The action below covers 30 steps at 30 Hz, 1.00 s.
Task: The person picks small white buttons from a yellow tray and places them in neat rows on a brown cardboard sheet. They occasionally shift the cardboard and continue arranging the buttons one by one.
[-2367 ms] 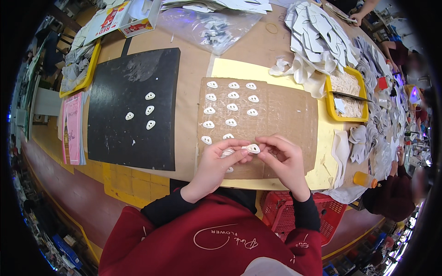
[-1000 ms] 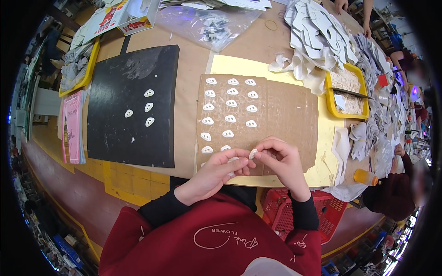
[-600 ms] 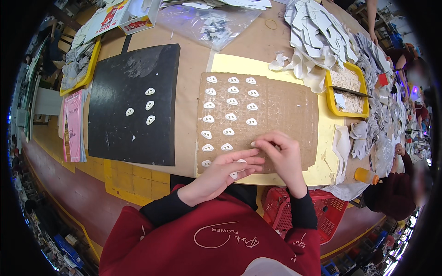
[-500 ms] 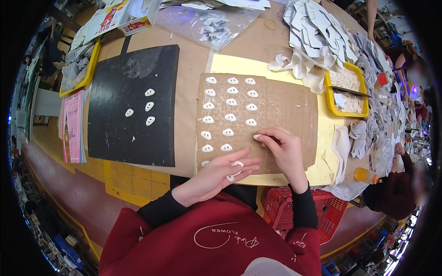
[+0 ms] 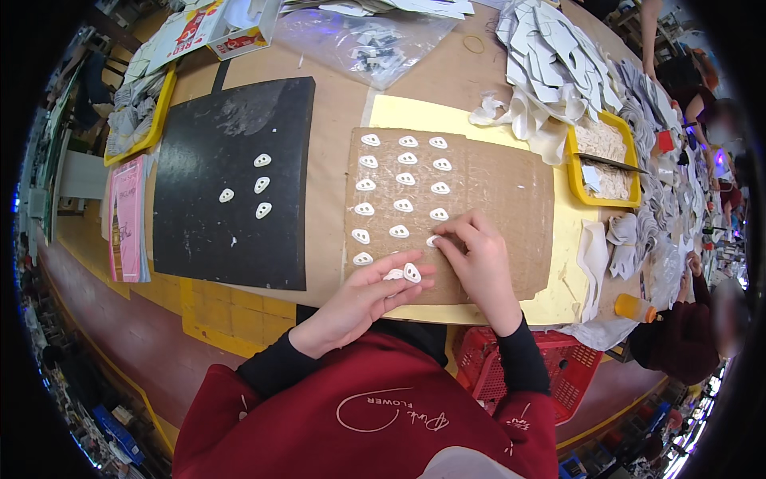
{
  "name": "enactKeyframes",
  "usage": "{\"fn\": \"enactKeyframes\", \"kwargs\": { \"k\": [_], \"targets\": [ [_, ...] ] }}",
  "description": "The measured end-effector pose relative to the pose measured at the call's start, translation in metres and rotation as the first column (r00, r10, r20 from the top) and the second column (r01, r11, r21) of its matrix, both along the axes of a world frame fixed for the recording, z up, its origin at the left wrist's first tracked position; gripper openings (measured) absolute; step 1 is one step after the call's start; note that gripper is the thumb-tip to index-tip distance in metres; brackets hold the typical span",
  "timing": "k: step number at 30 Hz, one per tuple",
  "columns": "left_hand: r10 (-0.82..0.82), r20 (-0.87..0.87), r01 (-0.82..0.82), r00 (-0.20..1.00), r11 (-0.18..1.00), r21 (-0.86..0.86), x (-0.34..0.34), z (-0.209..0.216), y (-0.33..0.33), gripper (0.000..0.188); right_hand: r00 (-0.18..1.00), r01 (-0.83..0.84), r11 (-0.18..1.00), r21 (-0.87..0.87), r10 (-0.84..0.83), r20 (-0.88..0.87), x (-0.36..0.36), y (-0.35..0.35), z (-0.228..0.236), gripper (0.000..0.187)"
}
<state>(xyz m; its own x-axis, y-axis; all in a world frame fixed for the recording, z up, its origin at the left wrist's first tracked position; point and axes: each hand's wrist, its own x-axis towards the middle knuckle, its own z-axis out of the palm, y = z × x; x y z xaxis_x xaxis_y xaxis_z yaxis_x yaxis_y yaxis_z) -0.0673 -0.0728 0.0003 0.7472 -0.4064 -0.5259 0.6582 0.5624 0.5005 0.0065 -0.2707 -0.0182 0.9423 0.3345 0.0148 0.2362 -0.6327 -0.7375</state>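
Observation:
Small white rounded-triangular pieces with two holes (image 5: 403, 205) lie in columns on a brown cardboard sheet (image 5: 511, 191). My right hand (image 5: 483, 263) pinches one such piece (image 5: 432, 241) between thumb and fingertips, at the lower end of the third column, against the cardboard. Palm up, my left hand (image 5: 343, 307) holds a few more pieces (image 5: 412, 273) on its fingers, over the cardboard's near edge; it hides part of the first two columns. Several similar pieces (image 5: 262, 185) rest on a black board (image 5: 191, 215) to the left.
Yellow sheet (image 5: 562, 279) lies under the cardboard. At the right are a yellow tray (image 5: 636, 191) of pale scraps, a blade-like tool (image 5: 610, 162) across it, and white cut-outs (image 5: 550, 48). A clear bag (image 5: 375, 48) lies at the back; a red basket (image 5: 570, 367) stands below the table edge.
My right hand has moved slightly up and left, bringing its piece down onto the cardboard below the third column. My left hand has shifted a little left, with pieces still on its fingers.

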Motion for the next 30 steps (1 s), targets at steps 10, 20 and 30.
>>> {"fn": "enactKeyframes", "kwargs": {
  "k": [10, 20, 30],
  "targets": [
    [0.031, 0.145, -0.053, 0.989, 0.987, 0.153, 0.000, -0.014, -0.003, 0.027, 0.977, 0.071, 0.946, 0.317, -0.002, -0.215, -0.024, -0.008, 0.033, 0.016],
    [0.256, 0.145, -0.282, 0.956, 0.937, 0.207, -0.006, -0.016, -0.018, 0.021, 0.960, 0.196, 0.881, 0.431, -0.083, -0.267, -0.058, 0.001, 0.022, 0.017],
    [0.266, 0.268, -0.321, 0.926, 0.929, 0.186, -0.022, -0.029, -0.039, 0.019, 0.974, 0.224, 0.839, 0.496, -0.185, -0.127, -0.069, 0.016, 0.012, 0.011]
  ]
}}
